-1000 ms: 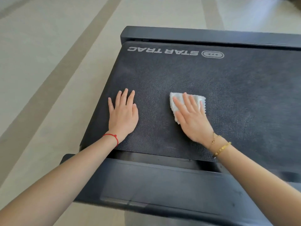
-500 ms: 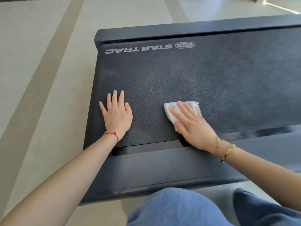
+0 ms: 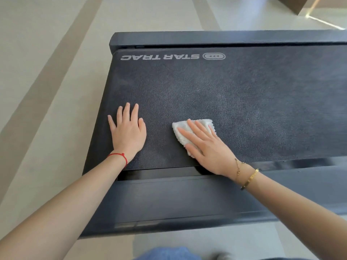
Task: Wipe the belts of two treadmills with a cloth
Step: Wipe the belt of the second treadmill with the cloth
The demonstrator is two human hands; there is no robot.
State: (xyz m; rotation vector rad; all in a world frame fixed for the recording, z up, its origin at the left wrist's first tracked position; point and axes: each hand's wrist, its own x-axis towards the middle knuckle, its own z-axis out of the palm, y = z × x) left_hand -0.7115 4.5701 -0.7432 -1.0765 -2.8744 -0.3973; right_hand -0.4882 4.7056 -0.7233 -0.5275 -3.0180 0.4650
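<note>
Nearest to us, a blue-clad knee (image 3: 165,253) shows at the bottom edge, over the pale floor (image 3: 47,91). Just beyond it runs the dark side rail (image 3: 169,201) of the treadmill, which our two forearms cross on their way to the belt (image 3: 244,102). Our left hand (image 3: 128,131) lies flat on the belt near its left edge, palm down, fingers straight and slightly spread, holding nothing; a red string (image 3: 120,155) circles that wrist. Our right hand (image 3: 208,149) is to the right of it, well apart, with its fingers straight and pressing a small white cloth (image 3: 183,135) flat against the belt close to the near edge; the cloth peeks out past the fingertips and on the thumb side. Two gold bracelets (image 3: 247,178) sit on the right wrist. Farther away, the belt carries a grey STAR TRAC logo (image 3: 159,57) that reads upside down to us, and behind it lies the far side rail (image 3: 225,37).
</note>
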